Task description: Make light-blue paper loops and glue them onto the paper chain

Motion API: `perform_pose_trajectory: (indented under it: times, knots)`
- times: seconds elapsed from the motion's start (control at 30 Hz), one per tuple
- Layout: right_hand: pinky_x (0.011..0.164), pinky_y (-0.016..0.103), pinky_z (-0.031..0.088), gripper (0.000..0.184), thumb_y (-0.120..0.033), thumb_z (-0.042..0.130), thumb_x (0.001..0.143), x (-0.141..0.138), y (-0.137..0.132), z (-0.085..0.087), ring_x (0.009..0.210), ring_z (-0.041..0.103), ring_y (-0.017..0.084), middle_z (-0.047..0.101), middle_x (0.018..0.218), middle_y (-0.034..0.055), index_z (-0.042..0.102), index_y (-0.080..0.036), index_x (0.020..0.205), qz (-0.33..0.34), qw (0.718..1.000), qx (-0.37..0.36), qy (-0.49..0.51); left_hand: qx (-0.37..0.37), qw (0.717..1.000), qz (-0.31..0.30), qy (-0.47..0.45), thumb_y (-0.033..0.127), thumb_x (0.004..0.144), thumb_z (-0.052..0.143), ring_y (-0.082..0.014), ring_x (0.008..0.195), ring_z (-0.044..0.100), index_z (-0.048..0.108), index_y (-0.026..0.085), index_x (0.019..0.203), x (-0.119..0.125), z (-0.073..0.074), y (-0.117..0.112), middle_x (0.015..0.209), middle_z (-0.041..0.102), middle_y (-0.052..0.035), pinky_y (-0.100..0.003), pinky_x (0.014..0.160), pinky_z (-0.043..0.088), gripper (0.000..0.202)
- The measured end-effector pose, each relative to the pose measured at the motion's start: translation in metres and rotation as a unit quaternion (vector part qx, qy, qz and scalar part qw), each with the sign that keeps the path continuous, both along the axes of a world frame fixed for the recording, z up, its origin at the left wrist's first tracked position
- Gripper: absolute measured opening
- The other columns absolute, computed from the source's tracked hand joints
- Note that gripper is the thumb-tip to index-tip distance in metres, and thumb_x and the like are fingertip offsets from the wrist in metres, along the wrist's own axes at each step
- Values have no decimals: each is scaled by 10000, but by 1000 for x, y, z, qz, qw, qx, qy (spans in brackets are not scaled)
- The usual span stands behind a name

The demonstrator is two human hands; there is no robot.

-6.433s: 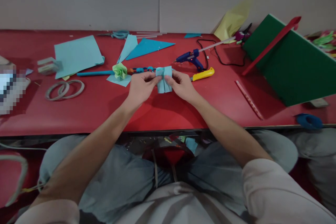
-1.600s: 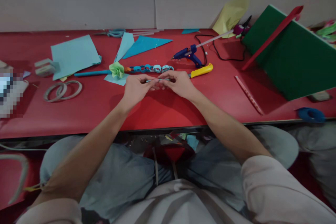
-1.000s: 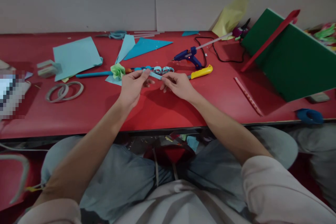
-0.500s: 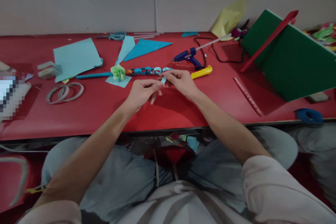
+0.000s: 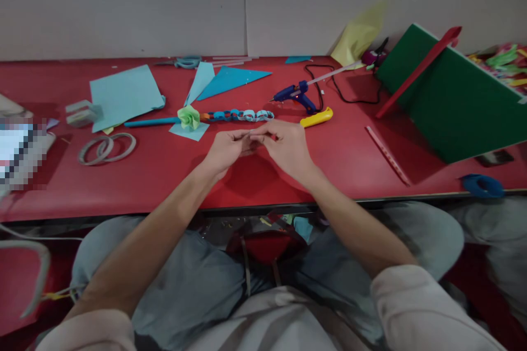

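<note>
My left hand and my right hand meet fingertip to fingertip over the red table. Both are pinched closed around something small; it is hidden by the fingers. Just beyond them lies a blue paper chain joined to a green paper flower on a blue stick. A yellow utility knife rests to the right of the chain.
A blue glue gun with black cord sits behind the knife. Light blue paper sheets, blue triangles, scissors, tape rings, a green board and a red strip lie around.
The wide folded blue paper became a thin strip held between both hands. Since half a second ago the hands closed together and the strip is no longer visible.
</note>
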State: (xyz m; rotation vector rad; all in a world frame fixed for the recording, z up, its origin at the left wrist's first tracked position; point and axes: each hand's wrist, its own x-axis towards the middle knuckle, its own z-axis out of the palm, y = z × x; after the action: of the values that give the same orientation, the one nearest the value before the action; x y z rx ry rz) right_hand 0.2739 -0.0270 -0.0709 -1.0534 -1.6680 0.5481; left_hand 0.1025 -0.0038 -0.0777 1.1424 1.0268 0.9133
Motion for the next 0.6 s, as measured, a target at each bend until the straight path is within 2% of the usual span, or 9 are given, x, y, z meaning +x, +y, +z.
perform_pose_trajectory:
  times: [0.13, 0.27, 0.4, 0.47, 0.53, 0.6]
  knots:
    - [885, 366, 640, 180, -225, 674, 973, -12, -24, -17, 918, 796, 221, 852, 1038, 50, 851, -252, 997, -29, 999, 25, 27, -17, 999, -7, -50, 361, 815, 857, -227, 878, 813, 820, 186, 863, -3, 4, -5, 915, 829, -106, -378, 869, 674, 185]
    - [944, 379, 651, 196, -265, 672, 965, -15, -32, -20, 989, 817, 230, 854, 1096, 43, 851, -252, 1042, -51, 998, 21, 24, -30, 996, 5, -81, 447, 823, 808, -247, 941, 807, 824, 167, 859, -4, 11, -9, 966, 836, -125, -377, 904, 658, 282]
    - [855, 352, 670, 109, -307, 724, 917, -20, -27, -24, 876, 821, 209, 856, 974, 20, 806, -243, 950, -48, 992, -42, 106, 12, 998, 20, -56, 556, 691, 947, -214, 891, 769, 826, 162, 862, -2, 14, -10, 934, 826, -101, -364, 923, 633, 446]
    - [780, 320, 667, 115, -290, 737, 904, -20, -23, -28, 829, 816, 197, 845, 936, 16, 738, -235, 1006, -50, 987, -56, 145, 17, 997, 12, -70, 587, 635, 975, -198, 875, 747, 816, 168, 850, 0, 11, -10, 929, 816, -84, -373, 929, 625, 497]
    - [754, 296, 652, 172, -272, 743, 920, -15, -21, -29, 839, 815, 192, 837, 945, 20, 669, -237, 1070, -61, 991, -22, 116, 7, 994, -6, -105, 590, 599, 993, -186, 900, 735, 793, 178, 813, 1, 8, -10, 954, 805, -68, -359, 932, 615, 506]
    - [780, 290, 632, 106, -259, 688, 985, -3, -19, -24, 885, 809, 190, 834, 977, 36, 652, -240, 1083, -56, 996, 67, -4, -6, 992, -26, -127, 544, 592, 1009, -164, 911, 721, 746, 182, 746, -1, 6, -10, 948, 783, -43, -321, 920, 601, 473]
